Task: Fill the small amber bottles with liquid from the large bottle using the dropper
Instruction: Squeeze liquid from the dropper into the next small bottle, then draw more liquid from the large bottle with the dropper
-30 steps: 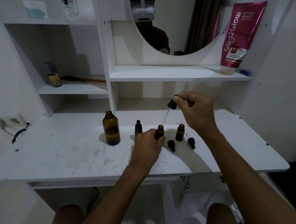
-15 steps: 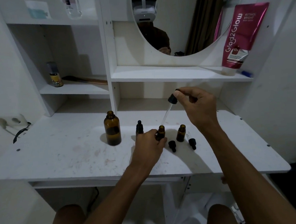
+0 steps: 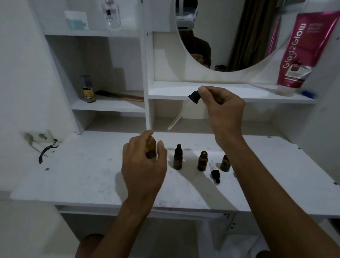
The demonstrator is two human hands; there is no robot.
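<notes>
The work surface is a white laminate vanity desk (image 3: 84,175), scuffed and faintly stained, set against white walls in a dim room. Above it at 12 o'clock stand white open shelves (image 3: 107,105) and a round mirror (image 3: 238,23); a pink squeeze tube (image 3: 308,48) stands on the shelf at 2 o'clock, a small yellow-labelled spray can (image 3: 88,90) at 10 o'clock, and a wall socket with a black cable (image 3: 39,138) sits at 9 o'clock. The left hand (image 3: 143,169) is wrapped around the large amber glass bottle (image 3: 151,148), which stands on the desk near centre, mostly hidden by the fingers. The right hand (image 3: 222,109) pinches the black rubber bulb of the glass dropper (image 3: 186,109) between thumb and fingers, holding it in the air with the clear pipette tilted, tip pointing toward 7 o'clock and clear of the large bottle's neck. To the right of the left hand stand three small amber bottles in a row: one capped with a black dropper top (image 3: 178,158), two uncapped (image 3: 202,161) (image 3: 225,163). A loose black dropper cap (image 3: 215,173) lies on the desk between the two open bottles, toward the front edge.
</notes>
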